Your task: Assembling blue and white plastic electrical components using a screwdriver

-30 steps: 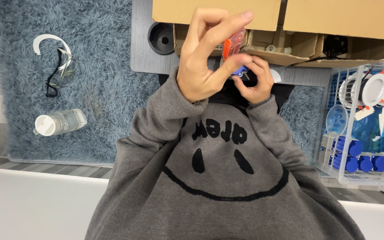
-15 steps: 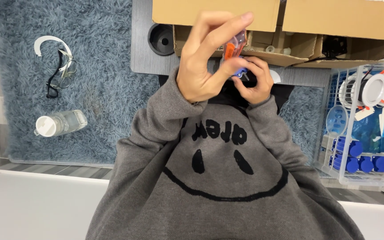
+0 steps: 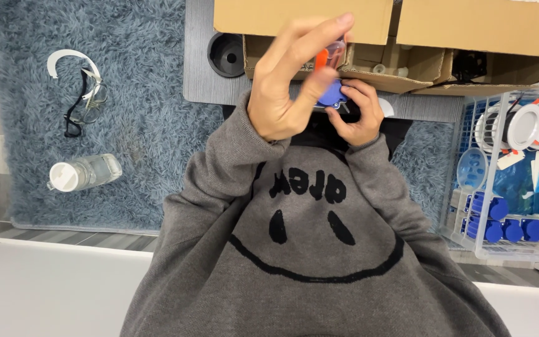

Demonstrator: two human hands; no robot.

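Shaggy blue-grey rug (image 3: 138, 118) fills most of the floor under you, with a grey mat (image 3: 204, 75) and a couple of open cardboard boxes (image 3: 357, 25) up at the top edge. Your left hand (image 3: 288, 87) is raised close to the camera, fingers curled in around a small clear piece with an orange part (image 3: 327, 56), pinched between thumb and fingertips. Just below it, your right hand (image 3: 357, 115) is closed on a small blue part (image 3: 330, 95) that sits right against the clear piece, so both hands are basically touching in front of your chest. Off to the left, glasses (image 3: 85, 100) and a clear water bottle (image 3: 85, 173) lie on the rug. At right, a clear crate (image 3: 469, 240) holds blue caps (image 3: 513, 228) and white round fixtures (image 3: 531, 125).
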